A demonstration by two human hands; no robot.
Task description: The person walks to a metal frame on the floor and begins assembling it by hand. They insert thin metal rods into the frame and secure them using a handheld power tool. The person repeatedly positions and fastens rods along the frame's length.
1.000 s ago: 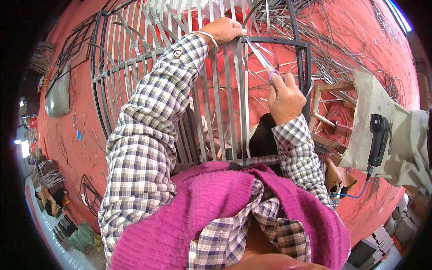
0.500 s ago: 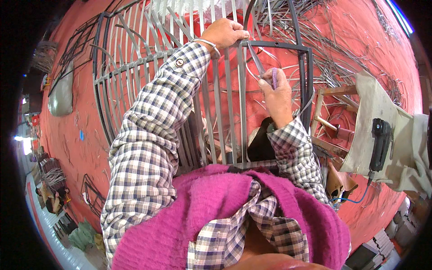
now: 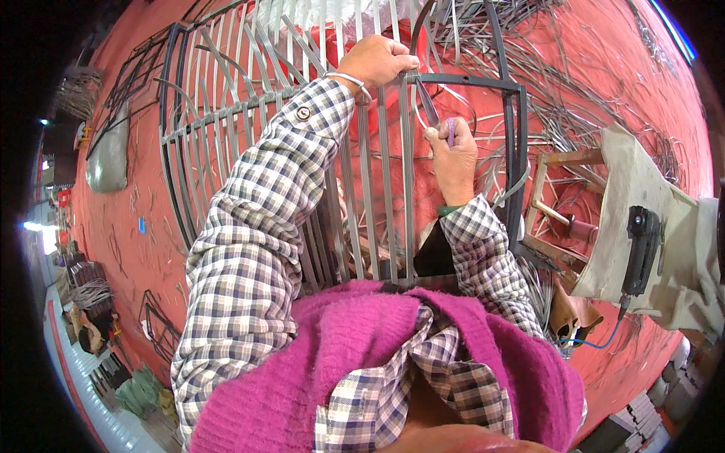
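Observation:
A dark metal frame (image 3: 521, 158) stands before me, with grey flat strips (image 3: 387, 174) running lengthwise over it. Over the crossbar (image 3: 461, 80) my left hand (image 3: 380, 60) is closed, thumb and fingers pinching a grey strip where it wraps the bar. My right hand (image 3: 455, 158) is also closed, on the loose grey strip (image 3: 428, 104) that leads down from that wrap. A purple band (image 3: 451, 131) circles one of its fingers. Several strip ends (image 3: 298, 41) stick up left of my left hand.
To the right, a black power tool (image 3: 639, 249) with a blue cord lies on a cloth-covered wooden stand (image 3: 604, 234). Loose strips (image 3: 551, 98) are strewn over the red floor (image 3: 136, 264). More dark frames (image 3: 136, 72) lie at the far left.
My right hand has shifted slightly left with the loose strip, its wrist turned a little. My left hand stays at the crossbar. The whole view has tilted slightly.

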